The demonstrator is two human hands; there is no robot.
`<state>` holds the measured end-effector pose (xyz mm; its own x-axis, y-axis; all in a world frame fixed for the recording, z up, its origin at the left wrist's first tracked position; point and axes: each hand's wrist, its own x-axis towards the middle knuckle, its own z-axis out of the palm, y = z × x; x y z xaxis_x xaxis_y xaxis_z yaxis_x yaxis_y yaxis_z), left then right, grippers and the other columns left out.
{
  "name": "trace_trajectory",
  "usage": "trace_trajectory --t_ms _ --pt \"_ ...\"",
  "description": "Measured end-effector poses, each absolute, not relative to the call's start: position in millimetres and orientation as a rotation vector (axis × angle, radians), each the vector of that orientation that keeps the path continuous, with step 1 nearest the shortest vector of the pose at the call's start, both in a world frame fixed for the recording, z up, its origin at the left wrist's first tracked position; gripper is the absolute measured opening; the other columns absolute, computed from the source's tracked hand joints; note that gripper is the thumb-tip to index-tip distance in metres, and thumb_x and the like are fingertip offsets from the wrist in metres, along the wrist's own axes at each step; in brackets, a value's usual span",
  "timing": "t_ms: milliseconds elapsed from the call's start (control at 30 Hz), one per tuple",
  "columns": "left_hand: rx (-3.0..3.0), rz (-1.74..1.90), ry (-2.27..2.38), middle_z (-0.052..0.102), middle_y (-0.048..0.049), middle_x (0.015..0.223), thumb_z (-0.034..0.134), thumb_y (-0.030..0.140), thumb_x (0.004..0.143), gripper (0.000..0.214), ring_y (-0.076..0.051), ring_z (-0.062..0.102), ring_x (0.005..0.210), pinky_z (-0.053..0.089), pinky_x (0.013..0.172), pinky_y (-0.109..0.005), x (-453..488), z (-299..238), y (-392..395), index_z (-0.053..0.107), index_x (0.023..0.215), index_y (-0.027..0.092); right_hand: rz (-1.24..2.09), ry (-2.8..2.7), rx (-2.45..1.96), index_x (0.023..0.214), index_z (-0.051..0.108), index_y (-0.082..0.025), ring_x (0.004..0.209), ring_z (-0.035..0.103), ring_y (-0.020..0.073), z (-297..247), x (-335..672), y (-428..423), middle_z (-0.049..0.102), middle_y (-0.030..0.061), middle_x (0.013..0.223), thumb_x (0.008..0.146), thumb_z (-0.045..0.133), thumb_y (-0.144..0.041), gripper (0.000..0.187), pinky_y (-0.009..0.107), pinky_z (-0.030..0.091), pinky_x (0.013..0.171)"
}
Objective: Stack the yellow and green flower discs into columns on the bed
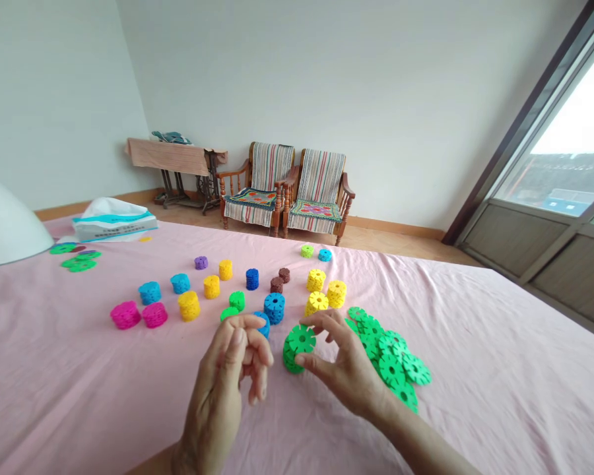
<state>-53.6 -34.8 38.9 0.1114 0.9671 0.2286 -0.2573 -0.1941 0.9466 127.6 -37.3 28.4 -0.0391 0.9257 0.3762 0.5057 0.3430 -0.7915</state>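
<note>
My right hand (347, 369) pinches a green notched plastic disc (302, 338) by its edge, thumb below and fingers above. Directly under that disc is a short green stack (290, 360) of the same kind; whether the two touch, I cannot tell. To the left, my left hand (222, 382) is raised with loosely curled, parted fingers and nothing visible in them. Its fingertips partly cover a blue stack (263, 324) behind. Loose green discs (392, 367) lie in an overlapping heap to the right of my right hand.
Behind my hands on the pink cloth (79, 389) stand several stacks, among them yellow (336, 293), magenta (125, 315), brown (276, 285) and dark blue (252, 279). A tissue pack (115, 227) and mixed discs (80, 261) lie far left, near a white rounded object (10, 227).
</note>
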Motion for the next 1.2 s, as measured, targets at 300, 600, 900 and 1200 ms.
trace_trajectory --t_ms 300,600,900,1200 --pt "1.282 1.325 0.822 0.054 0.0043 0.065 0.034 0.048 0.098 0.032 -0.009 0.045 0.043 0.038 0.039 -0.019 -53 36 -34 0.049 0.098 0.020 0.668 -1.698 -1.346 0.104 0.063 -0.023 0.095 0.056 0.0191 25 122 -36 0.059 0.0028 0.103 0.071 0.078 -0.022 0.036 0.033 0.045 0.082" --pt "1.314 1.316 0.845 0.053 0.0047 0.063 0.039 0.049 0.096 0.031 -0.009 0.045 0.043 0.037 0.038 -0.019 -52 36 -35 0.048 0.097 0.020 0.664 -1.704 -1.355 0.103 0.063 -0.022 0.093 0.056 0.0189 20 123 -33 0.058 0.0027 0.102 0.069 0.077 -0.017 0.037 0.033 0.045 0.081" --pt "1.592 1.181 0.826 0.046 0.0059 0.057 0.035 0.043 0.098 0.030 -0.009 0.042 0.044 0.034 0.041 -0.018 -55 31 -36 0.048 0.085 0.020 0.458 -1.636 -1.355 0.096 0.063 -0.022 0.080 0.058 0.0172 37 156 -30 0.064 0.0026 0.088 0.086 0.057 -0.032 0.016 0.032 0.044 0.072" --pt "2.333 0.619 0.792 0.037 0.0051 0.055 0.040 0.023 0.091 0.030 -0.009 0.037 0.051 0.024 0.049 -0.024 -46 22 -40 0.035 0.062 0.019 0.179 -1.960 -1.770 0.092 0.065 -0.019 0.087 0.056 0.0228 13 214 -20 0.061 0.0068 0.090 0.072 0.061 -0.017 0.020 0.036 0.042 0.079"
